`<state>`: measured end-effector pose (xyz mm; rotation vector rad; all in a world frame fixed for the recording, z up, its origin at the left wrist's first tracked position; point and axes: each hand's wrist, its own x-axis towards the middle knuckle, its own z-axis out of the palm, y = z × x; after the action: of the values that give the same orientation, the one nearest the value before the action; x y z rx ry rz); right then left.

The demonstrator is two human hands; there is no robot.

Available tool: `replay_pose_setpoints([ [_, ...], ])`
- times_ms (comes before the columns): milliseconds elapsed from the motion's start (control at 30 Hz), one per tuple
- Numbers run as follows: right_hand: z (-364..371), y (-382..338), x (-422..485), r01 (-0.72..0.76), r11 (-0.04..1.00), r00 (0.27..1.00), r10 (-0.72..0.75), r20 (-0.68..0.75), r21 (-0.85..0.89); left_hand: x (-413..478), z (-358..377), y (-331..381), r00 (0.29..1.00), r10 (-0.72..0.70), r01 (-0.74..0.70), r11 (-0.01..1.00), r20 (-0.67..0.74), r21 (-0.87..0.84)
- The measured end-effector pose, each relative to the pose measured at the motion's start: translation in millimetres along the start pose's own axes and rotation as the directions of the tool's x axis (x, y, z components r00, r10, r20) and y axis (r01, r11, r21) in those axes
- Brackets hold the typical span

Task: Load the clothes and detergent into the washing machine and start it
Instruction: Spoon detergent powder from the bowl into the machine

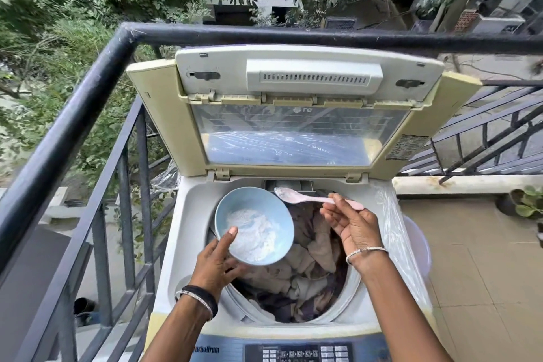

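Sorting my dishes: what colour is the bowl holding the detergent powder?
The round bowl is light blue; head view shows it.

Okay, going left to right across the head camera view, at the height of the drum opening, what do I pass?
black railing → blue bowl of detergent powder → right hand pinching the pink spoon → potted plant

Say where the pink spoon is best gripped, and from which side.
By the slim handle end, coming from the right: the pink spoon lies level with its powdery scoop pointing left toward the bowl. The right hand pinches it there.
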<state>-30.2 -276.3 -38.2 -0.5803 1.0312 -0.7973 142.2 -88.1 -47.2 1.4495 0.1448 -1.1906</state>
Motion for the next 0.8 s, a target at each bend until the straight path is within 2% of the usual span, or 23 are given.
replay_pose_setpoints([
  [133,-2,-9,19,0.042,0.999,0.998,-0.043,-0.053,-0.029,2,-5,-1,1.000,0.000,0.000,1.000,0.006,0.000],
  [500,26,-17,56,0.153,0.957,0.975,-0.187,-0.122,-0.245,12,-12,0,1.000,-0.006,0.007,1.000,-0.013,0.022],
  [800,37,-13,69,0.153,0.943,0.945,-0.228,-0.235,-0.296,17,-14,1,1.000,-0.019,0.019,1.000,-0.013,0.018],
])
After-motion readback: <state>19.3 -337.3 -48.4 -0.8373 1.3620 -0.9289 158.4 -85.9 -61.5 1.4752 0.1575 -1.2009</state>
